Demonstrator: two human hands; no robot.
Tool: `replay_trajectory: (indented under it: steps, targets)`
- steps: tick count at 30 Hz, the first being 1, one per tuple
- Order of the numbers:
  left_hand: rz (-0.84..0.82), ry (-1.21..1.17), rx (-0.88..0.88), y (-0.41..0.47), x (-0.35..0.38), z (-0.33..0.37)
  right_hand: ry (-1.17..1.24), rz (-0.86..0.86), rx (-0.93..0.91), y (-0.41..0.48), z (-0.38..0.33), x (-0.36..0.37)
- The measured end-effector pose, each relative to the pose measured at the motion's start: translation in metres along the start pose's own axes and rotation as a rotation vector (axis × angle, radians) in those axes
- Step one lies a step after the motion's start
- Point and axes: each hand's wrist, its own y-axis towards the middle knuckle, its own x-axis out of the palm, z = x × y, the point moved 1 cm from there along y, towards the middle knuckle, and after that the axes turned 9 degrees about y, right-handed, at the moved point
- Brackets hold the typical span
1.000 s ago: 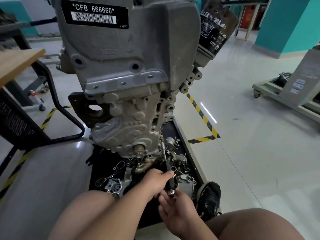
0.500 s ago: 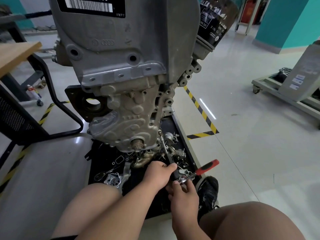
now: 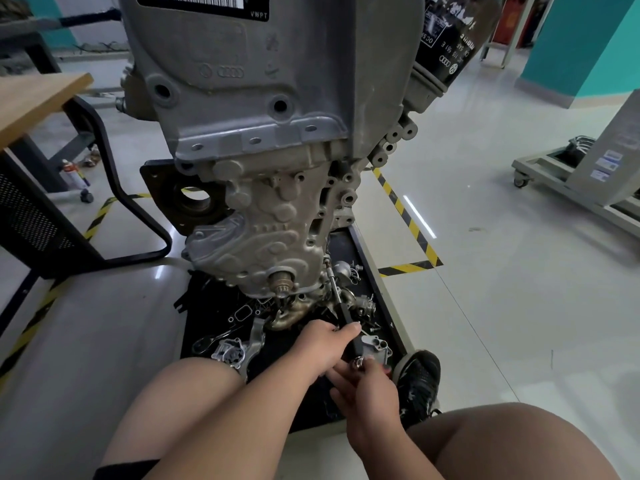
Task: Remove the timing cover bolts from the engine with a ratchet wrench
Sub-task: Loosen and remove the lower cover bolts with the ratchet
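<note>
A grey engine [image 3: 263, 109] hangs over a black tray, its ribbed timing cover [image 3: 273, 237] facing me. A long ratchet extension [image 3: 337, 299] runs from the cover's lower right edge down toward my hands. My left hand [image 3: 320, 344] grips the extension's dark lower part, thumb along the shaft. Just below, my right hand [image 3: 367, 386] holds the ratchet head [image 3: 357, 362]; the red handle is mostly hidden under its fingers. The bolt itself is not visible.
The black tray [image 3: 374, 271] holds several loose engine parts, among them a pump housing [image 3: 230, 355]. A black oil filter [image 3: 446, 46] sticks out at upper right. A black chair frame [image 3: 138, 216] stands left, a wheeled stand [image 3: 571, 181] right. My shoe [image 3: 419, 382] rests at the tray's corner.
The red ratchet handle, which stuck out to the right half a second ago, has swung back under my right hand. My left hand stays on the extension.
</note>
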Motion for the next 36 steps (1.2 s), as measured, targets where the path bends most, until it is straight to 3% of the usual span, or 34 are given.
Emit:
replay_trajectory:
  steps: [6, 14, 17, 24, 28, 32, 36]
  targets:
    - [0.052, 0.054, -0.035, -0.001, -0.002, -0.005, 0.032, -0.025, 0.254, 0.003, -0.003, 0.003]
    - [0.068, 0.017, -0.039, -0.002, -0.005, -0.005, 0.087, -0.021, 0.305, 0.002, -0.003, 0.004]
    - [0.091, 0.025, -0.030, -0.002, -0.004, -0.005, 0.011, -0.035, 0.218, 0.004, 0.000, 0.003]
    - [0.103, -0.025, -0.030, -0.001, 0.000, 0.000, -0.345, 0.040, -0.284, 0.000, 0.005, -0.003]
    - [0.122, -0.084, -0.018, 0.000, 0.002, 0.002, -0.430, 0.084, -0.452, -0.002, 0.005, -0.006]
    - [0.119, -0.095, -0.010, 0.001, 0.003, 0.000, -0.480, 0.097, -0.467, 0.003, 0.008, -0.006]
    - [0.088, -0.086, -0.025, -0.001, 0.000, -0.003, -0.366, 0.041, -0.349, 0.005, 0.011, -0.004]
